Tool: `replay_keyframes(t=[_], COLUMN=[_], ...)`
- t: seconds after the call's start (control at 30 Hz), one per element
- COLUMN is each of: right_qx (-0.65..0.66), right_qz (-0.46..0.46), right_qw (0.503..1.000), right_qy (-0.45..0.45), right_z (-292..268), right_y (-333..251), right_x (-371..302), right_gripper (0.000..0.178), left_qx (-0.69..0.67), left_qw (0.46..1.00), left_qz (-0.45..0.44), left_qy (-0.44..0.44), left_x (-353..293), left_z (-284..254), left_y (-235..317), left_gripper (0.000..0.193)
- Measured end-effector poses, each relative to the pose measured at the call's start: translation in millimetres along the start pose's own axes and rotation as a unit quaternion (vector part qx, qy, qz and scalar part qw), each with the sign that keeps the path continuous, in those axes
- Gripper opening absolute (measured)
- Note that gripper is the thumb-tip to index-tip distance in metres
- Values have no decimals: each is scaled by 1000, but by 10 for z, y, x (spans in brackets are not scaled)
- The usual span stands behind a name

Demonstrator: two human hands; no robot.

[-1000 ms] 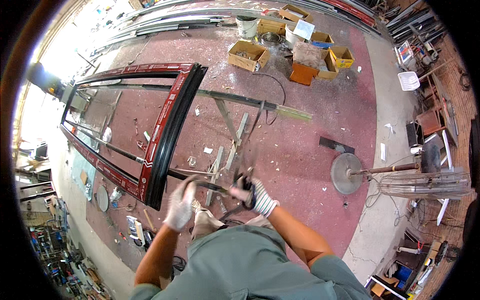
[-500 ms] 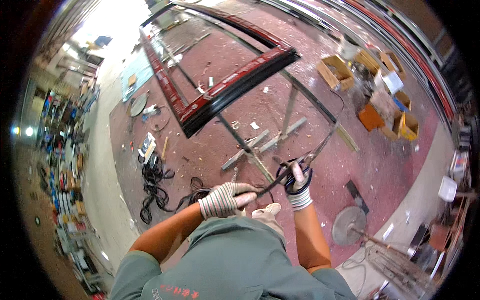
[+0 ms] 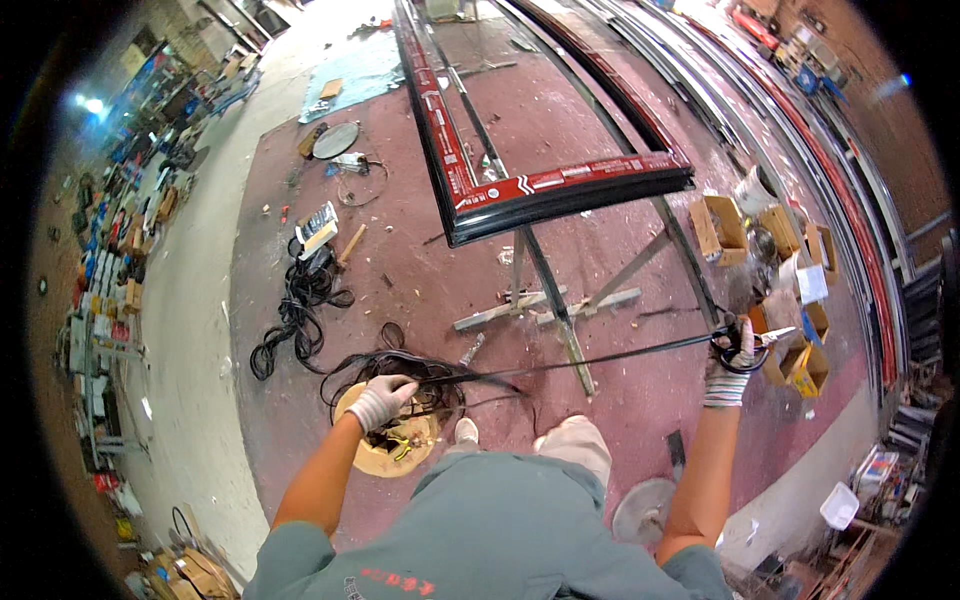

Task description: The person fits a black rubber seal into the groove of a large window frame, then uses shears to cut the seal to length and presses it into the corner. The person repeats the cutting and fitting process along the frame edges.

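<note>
A long black flexible strip [image 3: 585, 361] is drawn out between my two gloved hands, nearly straight and rising a little to the right. My left hand [image 3: 378, 404] is closed on it, fingers pinched, above a loose tangle of the same strip. Far to the right, my right hand [image 3: 730, 370] grips the strip's other end together with scissors [image 3: 776, 337]. Their black handles loop around the fingers and the blades point right. Ahead lies a black frame [image 3: 570, 205] with red printed film, resting on metal supports [image 3: 550, 285].
Beneath my left hand stands a round yellowish container [image 3: 390, 462] with small items inside. Coiled black strip [image 3: 305, 305] lies on the floor at left. Cardboard boxes [image 3: 718, 228] and long profiles [image 3: 850, 190] line the right side. A round metal base [image 3: 642, 510] stands near my right forearm.
My hands have moved far apart, left hand leftward and right hand rightward, stretching the strip between them. The scissors now point right. My view has shifted, bringing the yellowish container into sight.
</note>
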State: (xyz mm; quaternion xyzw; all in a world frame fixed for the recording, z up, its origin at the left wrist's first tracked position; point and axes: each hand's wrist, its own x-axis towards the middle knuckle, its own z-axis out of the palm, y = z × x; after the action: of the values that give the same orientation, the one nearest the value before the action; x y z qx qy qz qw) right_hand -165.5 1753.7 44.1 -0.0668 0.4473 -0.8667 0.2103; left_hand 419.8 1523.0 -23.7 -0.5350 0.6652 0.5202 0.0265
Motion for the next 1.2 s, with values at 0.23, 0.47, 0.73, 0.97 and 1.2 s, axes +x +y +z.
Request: replay_keyframes(t=[0.23,0.47,0.73,0.97,1.2], right_qx=[-7,-19,-48,-38,-213], right_qz=[20,74,35,58,-20], right_qw=[1000,990,996,997,904], right_qy=[-10,-115,-65,-22,-369], right_z=[13,-162,-887,-822,255], right_y=[-270,-614,-1063,-888,-1091], right_x=[1235,2289,4095,4869,4033], right_gripper=[19,9,15,20,22], left_qx=[130,202,64,75,15], left_qw=[932,777,651,627,849], left_qz=[-191,-435,-584,-556,-246], left_qy=[278,407,480,540,468], left_x=[-432,-1344,-2328,-2983,-643], left_z=[-102,182,245,235,569], left_y=[-717,-202,-988,-1514,100], left_gripper=[39,39,49,56,67])
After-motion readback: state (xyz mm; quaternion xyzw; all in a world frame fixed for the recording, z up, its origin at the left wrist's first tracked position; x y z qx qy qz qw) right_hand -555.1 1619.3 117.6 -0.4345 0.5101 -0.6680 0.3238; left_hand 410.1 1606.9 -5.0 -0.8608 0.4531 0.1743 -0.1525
